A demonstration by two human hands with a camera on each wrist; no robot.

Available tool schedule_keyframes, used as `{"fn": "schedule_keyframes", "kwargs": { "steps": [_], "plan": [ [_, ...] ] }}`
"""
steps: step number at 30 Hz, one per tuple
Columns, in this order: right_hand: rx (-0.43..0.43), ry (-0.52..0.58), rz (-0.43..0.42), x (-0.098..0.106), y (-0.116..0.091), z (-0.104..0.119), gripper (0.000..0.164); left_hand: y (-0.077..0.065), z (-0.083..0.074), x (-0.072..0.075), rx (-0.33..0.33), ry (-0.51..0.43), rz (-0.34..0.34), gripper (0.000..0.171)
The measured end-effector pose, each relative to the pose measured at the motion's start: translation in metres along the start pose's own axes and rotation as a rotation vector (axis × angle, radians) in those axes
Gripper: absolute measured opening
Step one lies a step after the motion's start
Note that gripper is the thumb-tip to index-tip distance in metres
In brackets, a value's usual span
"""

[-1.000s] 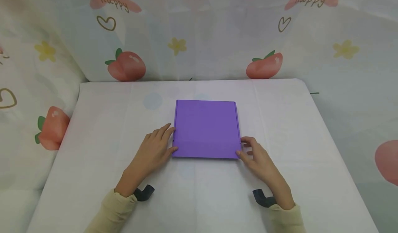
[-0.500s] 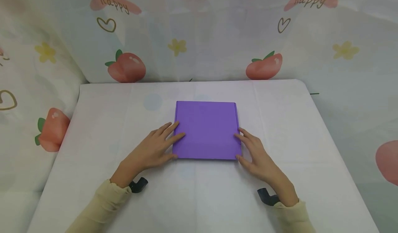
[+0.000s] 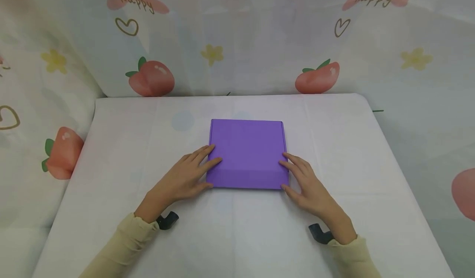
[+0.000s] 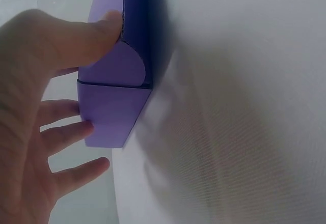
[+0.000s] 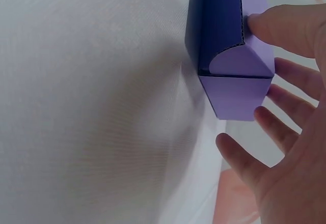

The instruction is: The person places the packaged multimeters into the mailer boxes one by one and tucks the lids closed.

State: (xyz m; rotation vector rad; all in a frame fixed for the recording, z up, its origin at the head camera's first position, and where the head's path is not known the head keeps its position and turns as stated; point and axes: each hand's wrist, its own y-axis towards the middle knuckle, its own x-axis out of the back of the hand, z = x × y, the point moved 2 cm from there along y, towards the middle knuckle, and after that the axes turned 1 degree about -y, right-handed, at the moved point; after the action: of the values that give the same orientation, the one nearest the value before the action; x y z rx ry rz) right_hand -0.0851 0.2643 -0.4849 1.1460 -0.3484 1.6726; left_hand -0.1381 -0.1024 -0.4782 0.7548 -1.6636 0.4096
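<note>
A flat purple cardboard box (image 3: 246,152) lies on the table with its lid down. In the left wrist view, a rounded side flap (image 4: 119,66) shows at the box's front corner, above the dark front side. My left hand (image 3: 182,179) rests at the box's left edge, fingers spread over the lid's rim and the thumb at the front corner. My right hand (image 3: 309,187) lies at the right edge in much the same way. In the right wrist view, the right thumb touches the lid's front edge, where a matching rounded flap (image 5: 239,58) shows. The box's inside is hidden.
A white cloth (image 3: 130,146) covers the table, with a straight far edge. Behind and to the left hangs a pale curtain (image 3: 252,43) printed with peaches, hearts and flowers. A dark curved piece (image 3: 168,220) sits at each wrist, beside the sleeve cuffs.
Over the first half second, both hands shifted from the box's sides so that fingers lie on the lid's edges. Since then hands and box have stayed almost still.
</note>
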Motion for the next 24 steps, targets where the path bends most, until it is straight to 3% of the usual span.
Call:
{"fn": "schedule_keyframes", "kwargs": {
  "steps": [24],
  "plan": [
    [0.012,0.030,-0.061,-0.0055,0.0018,-0.0049,0.073,0.0028,-0.0016,-0.0052,-0.008,0.015,-0.083,0.070]
  ]
}}
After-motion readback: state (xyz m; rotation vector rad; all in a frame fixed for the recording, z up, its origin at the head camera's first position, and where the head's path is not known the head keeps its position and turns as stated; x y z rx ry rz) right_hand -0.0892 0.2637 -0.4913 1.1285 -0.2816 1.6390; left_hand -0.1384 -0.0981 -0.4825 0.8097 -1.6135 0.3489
